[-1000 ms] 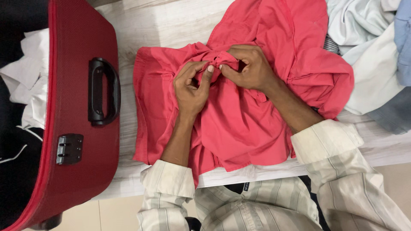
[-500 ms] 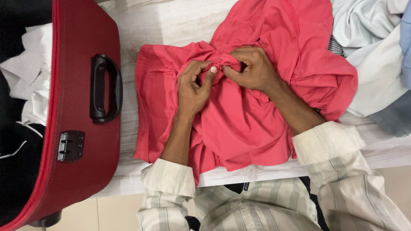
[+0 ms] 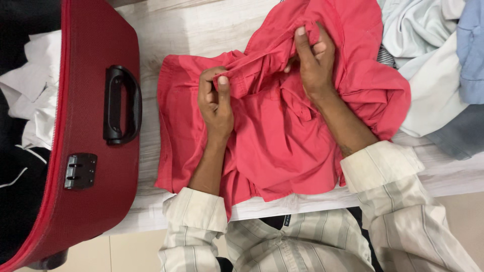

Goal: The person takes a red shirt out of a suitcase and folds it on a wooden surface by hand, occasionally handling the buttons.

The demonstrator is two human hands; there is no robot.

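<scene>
A red shirt (image 3: 282, 141) lies crumpled on a pale wooden tabletop (image 3: 201, 30) in front of me. My left hand (image 3: 216, 103) pinches a folded edge of the shirt near its middle left, thumb on top. Higher and to the right, my right hand (image 3: 312, 58) grips the same band of red cloth, fingers curled over it. The strip of fabric runs stretched between both hands. Striped pale sleeves cover my forearms.
An open red suitcase (image 3: 96, 151) with a black handle (image 3: 121, 106) and a combination lock sits at the left, white and black clothes inside. A heap of white, pale green and blue garments (image 3: 443, 65) lies at the right. The table's front edge runs near my body.
My hands, earlier close together on one bunched spot of the shirt, have drawn apart: the right moved up and right, the left slightly left, stretching the cloth edge between them.
</scene>
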